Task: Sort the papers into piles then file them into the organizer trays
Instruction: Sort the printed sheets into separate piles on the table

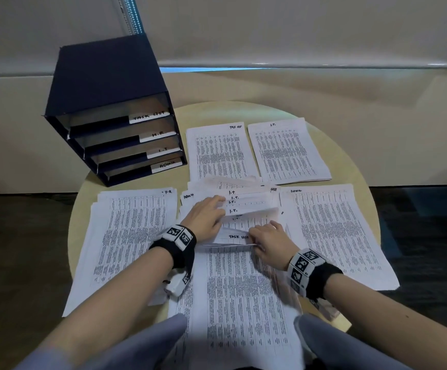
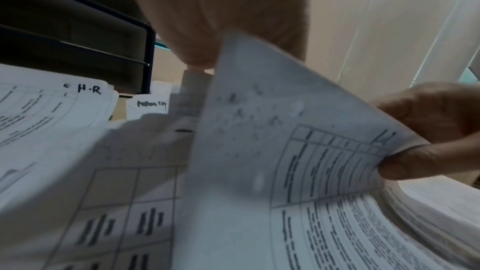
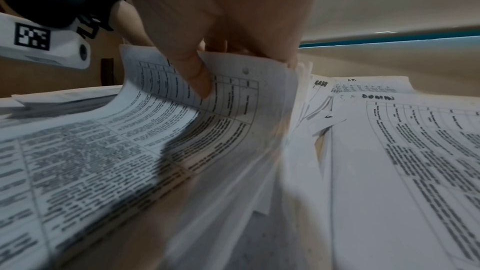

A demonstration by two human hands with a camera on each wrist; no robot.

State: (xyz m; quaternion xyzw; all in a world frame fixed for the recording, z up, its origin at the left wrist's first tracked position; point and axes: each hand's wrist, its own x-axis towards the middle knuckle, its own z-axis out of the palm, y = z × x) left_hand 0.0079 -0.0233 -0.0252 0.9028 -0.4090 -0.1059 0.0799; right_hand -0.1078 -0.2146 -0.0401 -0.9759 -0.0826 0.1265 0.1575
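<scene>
The papers are part-sorted, none yet filed as far as the pictures show; nearest the person lies the unsorted stack (image 1: 233, 289) at the front middle of the round table (image 1: 350, 145), its top edges fanned up so the handwritten headings show, several reading I.T. and one TASK LIST; the right hand (image 1: 267, 240) pinches the upper corner of one curled sheet between thumb and fingers, thumb pressed on the printed grid in the right wrist view; the left hand (image 1: 207, 217) lies with fingers fairly straight on the lifted edges, holding them back, though whether the thumb grips underneath cannot be told; to either side lie the H.R pile (image 1: 126, 236) on the left and the ADMIN pile (image 1: 339, 231) on the right, both loosely squared; farther back sit the TASK LIST pile (image 1: 218, 150) and the I.T. pile (image 1: 287, 150), side by side and neater; at the far left stands the dark organizer (image 1: 105, 81), its four labelled trays looking empty; sorting seems roughly midway, and all filing remains.
</scene>
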